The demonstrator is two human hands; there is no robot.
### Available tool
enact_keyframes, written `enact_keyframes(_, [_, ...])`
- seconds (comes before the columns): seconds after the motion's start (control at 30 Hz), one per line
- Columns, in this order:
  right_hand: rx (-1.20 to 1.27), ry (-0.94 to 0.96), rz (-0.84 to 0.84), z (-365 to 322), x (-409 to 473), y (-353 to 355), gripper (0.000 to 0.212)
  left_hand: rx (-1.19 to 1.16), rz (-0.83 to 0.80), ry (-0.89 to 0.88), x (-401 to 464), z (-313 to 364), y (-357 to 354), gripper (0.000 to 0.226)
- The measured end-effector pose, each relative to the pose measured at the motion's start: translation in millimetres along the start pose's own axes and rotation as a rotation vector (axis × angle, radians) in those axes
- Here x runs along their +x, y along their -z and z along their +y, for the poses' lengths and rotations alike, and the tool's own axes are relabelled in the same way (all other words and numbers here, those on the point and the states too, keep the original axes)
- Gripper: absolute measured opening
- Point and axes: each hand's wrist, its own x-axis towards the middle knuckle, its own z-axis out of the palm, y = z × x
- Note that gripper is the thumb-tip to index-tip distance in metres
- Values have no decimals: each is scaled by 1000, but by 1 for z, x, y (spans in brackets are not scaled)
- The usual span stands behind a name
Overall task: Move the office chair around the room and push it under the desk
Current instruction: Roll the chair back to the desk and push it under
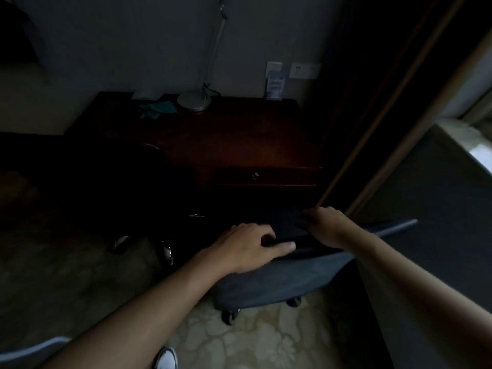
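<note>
The office chair [277,286] is seen from behind and above, standing on the patterned carpet [255,339] directly in front of the dark wooden desk [226,134], with its backrest nearest the camera and two castors showing beneath it. The top edge of the backrest is held by both hands: the left hand [250,245] is curled over the rim with the fingers wrapped forward and the thumb laid along the near side, and the right hand [326,226] is closed over the rim further right, close to the armrest [394,226]. The seat is lost in shadow, so how far it already sits beneath the desk front cannot be told with certainty; it appears to be near the drawer [266,177] but not fully in. The step in hand is judged to be the final push. It would be done best with even pressure from both hands, so that the chair is kept square to the opening rather than swung toward the tall panel [372,145] on the right. The push should be slow and low, the castors being allowed to roll freely over the carpet, and the armrests should be watched against the drawer front. A lamp base [193,102] and a teal cloth [157,109] lie at the back of the desk, well clear of the work.
</note>
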Motion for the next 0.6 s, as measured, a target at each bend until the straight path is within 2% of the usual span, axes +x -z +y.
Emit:
enact_keyframes(0.07, [91, 48, 65, 22, -24, 10, 59, 179, -4, 23, -6, 16, -22, 82])
enact_keyframes(0.1, [115, 94, 55, 31, -35, 16, 67, 293, 47, 33, -10, 20, -30, 77])
enact_keyframes(0.17, [74, 218, 5, 52, -52, 27, 80, 433, 223, 52, -14, 24, -42, 58])
enact_keyframes(0.2, [-44, 288, -5, 61, -55, 29, 86, 462, 298, 59, -16, 20, -44, 49])
enact_keyframes(0.23, [-190, 352, 8, 70, -56, 28, 85, 470, 350, 64, -19, 15, -44, 43])
enact_keyframes(0.3, [-376, 392, 83, 88, -50, 26, 63, 449, 404, 53, -20, 7, -44, 38])
enact_keyframes(0.47, [-382, 407, 197, 102, -29, 29, 41, 420, 453, 86, -4, -3, -30, 36])
enact_keyframes(0.6, [-376, 483, 289, 98, -9, 26, 37, 456, 460, 124, 11, -17, -12, 41])
